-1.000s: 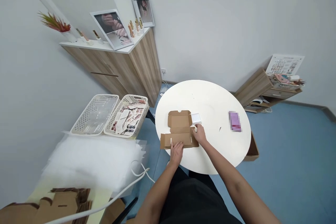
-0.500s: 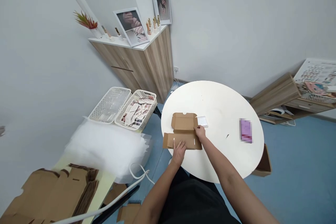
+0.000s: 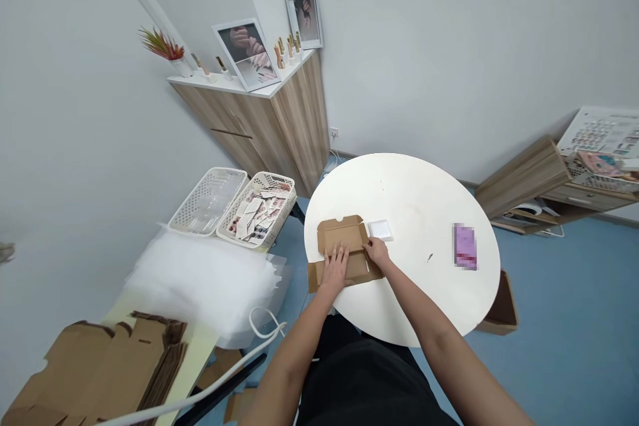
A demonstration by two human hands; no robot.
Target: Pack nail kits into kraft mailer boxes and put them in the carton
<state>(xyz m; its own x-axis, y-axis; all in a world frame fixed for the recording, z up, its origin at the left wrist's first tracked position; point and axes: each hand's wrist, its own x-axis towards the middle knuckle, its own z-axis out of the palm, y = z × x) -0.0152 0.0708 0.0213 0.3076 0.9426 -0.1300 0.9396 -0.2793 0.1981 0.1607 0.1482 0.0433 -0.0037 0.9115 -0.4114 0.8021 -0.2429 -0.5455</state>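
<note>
A brown cardboard mailer box (image 3: 344, 234), partly folded with its lid panel and flaps spread, lies on the round white table (image 3: 424, 193). My left hand (image 3: 336, 267) rests flat across its middle with the fingers stretched out, pressing on the cardboard. At the box's right side, my right hand (image 3: 376, 251) pinches a small side flap between thumb and fingers. Just beyond that hand sits a small white box (image 3: 381, 230). A purple packet (image 3: 465, 246), blurred in the picture, lies farther right on the table.
To the left stand a basket of small printed packets (image 3: 262, 210), a basket of clear plastic pieces (image 3: 210, 203), a pile of white sheets (image 3: 204, 279) and stacked flat cardboard boxes (image 3: 100, 366). A white cable (image 3: 224, 373) crosses in front. An open carton (image 3: 502, 309) is on the floor.
My left hand has moved up from the near panel to the middle of the mailer box. The box has shifted slightly left, showing more of the white box.
</note>
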